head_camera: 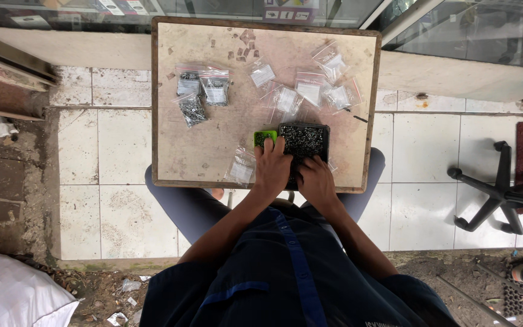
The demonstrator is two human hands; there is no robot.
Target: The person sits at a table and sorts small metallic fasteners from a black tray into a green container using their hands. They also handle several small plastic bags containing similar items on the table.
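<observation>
White floor tiles surround a small square wooden counter (213, 151) with a raised dark rim, set before a glass shopfront, with the person seated at its near edge.

Toward the far-left part of the counter lie three clear plastic bags filled with dark screws (198, 94), close together. Just in from the near edge, left of the hands, sits one more small clear bag (241, 168). A small bright green container (264, 137) stands beside the left hand's fingertips, touching or nearly touching the black rectangular tray of small dark metal screws (302, 140), which sits near the near-right corner, directly ahead of both hands.

The left hand (272, 166) lies flat, fingers spread, across the tray's left rim and the green container's edge. The right hand (315, 180) rests on the tray's near edge, fingers curled down; whether either hand pinches any screws cannot be told. The hands sit side by side, nearly touching. The tray's long side runs across, parallel with the near edge, and both hands reach it equally.

Beyond the tray, toward the far-right corner, a loose scatter of clear bags holding white labels (310, 88) lies well apart from the hands. Nothing stands between hands and tray. A black chair base (496, 197) rests on the floor off to the right.
</observation>
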